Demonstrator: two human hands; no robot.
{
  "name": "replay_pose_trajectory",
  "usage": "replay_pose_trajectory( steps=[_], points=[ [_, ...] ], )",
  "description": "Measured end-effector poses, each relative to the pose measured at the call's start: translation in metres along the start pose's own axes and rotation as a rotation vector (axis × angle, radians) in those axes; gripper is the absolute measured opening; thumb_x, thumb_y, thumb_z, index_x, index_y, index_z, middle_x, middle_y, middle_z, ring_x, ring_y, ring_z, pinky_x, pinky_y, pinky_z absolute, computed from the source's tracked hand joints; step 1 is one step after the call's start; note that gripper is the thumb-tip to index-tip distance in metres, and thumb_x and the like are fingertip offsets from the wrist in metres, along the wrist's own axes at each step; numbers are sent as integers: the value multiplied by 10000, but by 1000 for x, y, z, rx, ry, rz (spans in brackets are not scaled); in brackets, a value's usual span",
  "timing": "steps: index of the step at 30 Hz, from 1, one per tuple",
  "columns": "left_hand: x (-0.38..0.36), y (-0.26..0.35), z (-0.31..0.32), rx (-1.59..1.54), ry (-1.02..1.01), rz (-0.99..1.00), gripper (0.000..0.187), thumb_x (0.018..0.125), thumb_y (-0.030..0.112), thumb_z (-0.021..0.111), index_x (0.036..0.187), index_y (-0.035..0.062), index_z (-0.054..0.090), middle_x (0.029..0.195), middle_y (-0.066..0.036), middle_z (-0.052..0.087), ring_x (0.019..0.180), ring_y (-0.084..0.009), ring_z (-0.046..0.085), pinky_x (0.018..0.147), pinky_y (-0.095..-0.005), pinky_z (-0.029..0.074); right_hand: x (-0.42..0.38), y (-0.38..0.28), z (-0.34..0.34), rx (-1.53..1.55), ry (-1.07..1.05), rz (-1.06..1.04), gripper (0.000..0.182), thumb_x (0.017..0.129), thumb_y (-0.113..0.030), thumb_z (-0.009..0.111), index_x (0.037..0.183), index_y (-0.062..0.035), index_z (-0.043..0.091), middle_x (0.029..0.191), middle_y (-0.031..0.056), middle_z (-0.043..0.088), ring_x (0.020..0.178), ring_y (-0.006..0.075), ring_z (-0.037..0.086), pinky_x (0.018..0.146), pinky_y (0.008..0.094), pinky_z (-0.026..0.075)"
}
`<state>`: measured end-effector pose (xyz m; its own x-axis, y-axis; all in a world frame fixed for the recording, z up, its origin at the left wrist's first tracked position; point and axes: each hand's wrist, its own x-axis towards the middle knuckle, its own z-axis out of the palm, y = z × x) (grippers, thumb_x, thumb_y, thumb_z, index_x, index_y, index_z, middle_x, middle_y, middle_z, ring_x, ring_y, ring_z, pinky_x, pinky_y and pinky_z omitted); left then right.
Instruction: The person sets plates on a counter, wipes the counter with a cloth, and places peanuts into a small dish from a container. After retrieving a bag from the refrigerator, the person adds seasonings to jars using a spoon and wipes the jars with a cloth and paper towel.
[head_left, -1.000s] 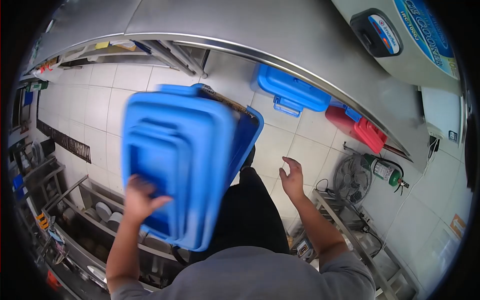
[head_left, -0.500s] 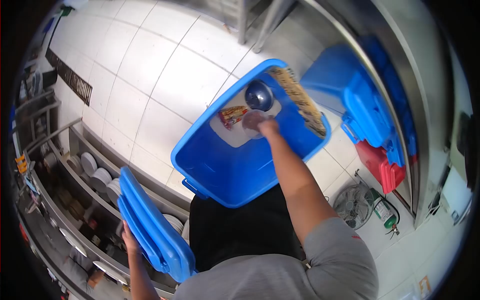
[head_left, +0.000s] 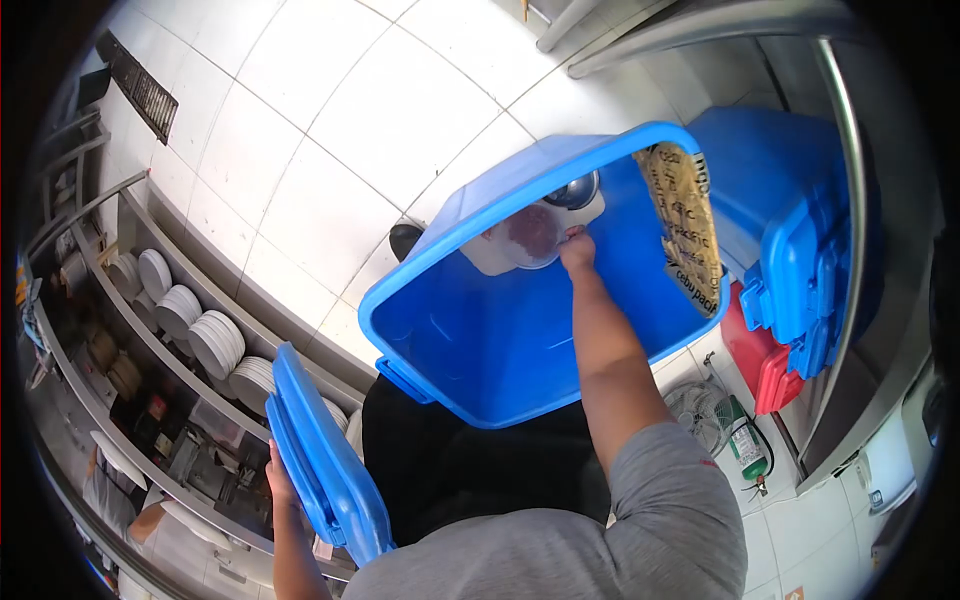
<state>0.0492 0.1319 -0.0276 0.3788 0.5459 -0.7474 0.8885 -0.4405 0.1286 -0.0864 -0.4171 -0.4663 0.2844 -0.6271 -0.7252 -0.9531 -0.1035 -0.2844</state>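
Note:
My right hand (head_left: 577, 252) reaches down into a large blue plastic bin (head_left: 470, 350) and is closed on the edge of a clear round plastic container (head_left: 533, 232). Something reddish-brown shows in or through it. Beside the container, a shiny dark round bowl (head_left: 577, 190) sits on a white patch (head_left: 487, 258) at the bin's bottom. The bin leans toward me, its mouth facing up. At my left side, my left hand (head_left: 280, 478) grips the outer edge of a blue lid (head_left: 330, 450), held on its side; its fingers are partly hidden.
Printed brown tape (head_left: 683, 230) covers the bin's right rim. Further right stand another blue bin (head_left: 790, 250), a red bin (head_left: 760, 350), a fan (head_left: 697, 412) and a green cylinder (head_left: 745, 445). Plate stacks (head_left: 215, 343) fill a metal shelf at left. A dark shoe (head_left: 405, 240) shows behind the bin.
The bin has tipped toward me and appears shifted right. My right hand and the clear container are higher and nearer its left wall. The red-and-yellow packet is no longer plainly visible. The view has shifted.

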Motion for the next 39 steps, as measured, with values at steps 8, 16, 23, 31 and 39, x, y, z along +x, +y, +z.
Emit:
replay_pose_trajectory(
  steps=[8,16,23,31,39],
  points=[
    [-7,37,17,-69,-16,76,656,914,584,446,958,-42,636,819,-92,649,697,-165,618,666,-312,526,-13,-35,27,587,-68,281,540,622,-80,786,1074,-31,496,792,90,613,646,223,600,592,352,493],
    [-3,32,3,87,-17,158,713,893,635,428,914,-31,681,779,-104,661,707,-164,617,677,-316,508,-64,-74,-18,656,-317,387,698,585,-90,731,1226,-21,461,784,77,585,625,160,561,477,339,450],
    [12,84,1,226,102,477,637,939,533,441,689,-35,581,610,-33,551,545,-146,490,527,-356,417,-194,-133,-67,704,-714,261,987,568,-50,668,1463,-164,266,857,99,577,637,178,554,526,316,464],
    [-93,233,63,880,77,1431,572,867,461,573,545,-10,539,501,-175,500,478,-323,499,529,-406,388,-280,-74,-222,1070,-695,-157,957,595,21,564,1480,-161,249,1352,130,432,827,143,576,703,258,471],
    [-219,246,258,1154,-326,2251,569,794,576,573,540,69,616,555,-104,591,560,-296,577,700,-430,445,-374,78,-360,1499,-282,25,487,579,-11,617,1062,33,568,877,100,609,739,186,575,716,330,462]
  ],
)
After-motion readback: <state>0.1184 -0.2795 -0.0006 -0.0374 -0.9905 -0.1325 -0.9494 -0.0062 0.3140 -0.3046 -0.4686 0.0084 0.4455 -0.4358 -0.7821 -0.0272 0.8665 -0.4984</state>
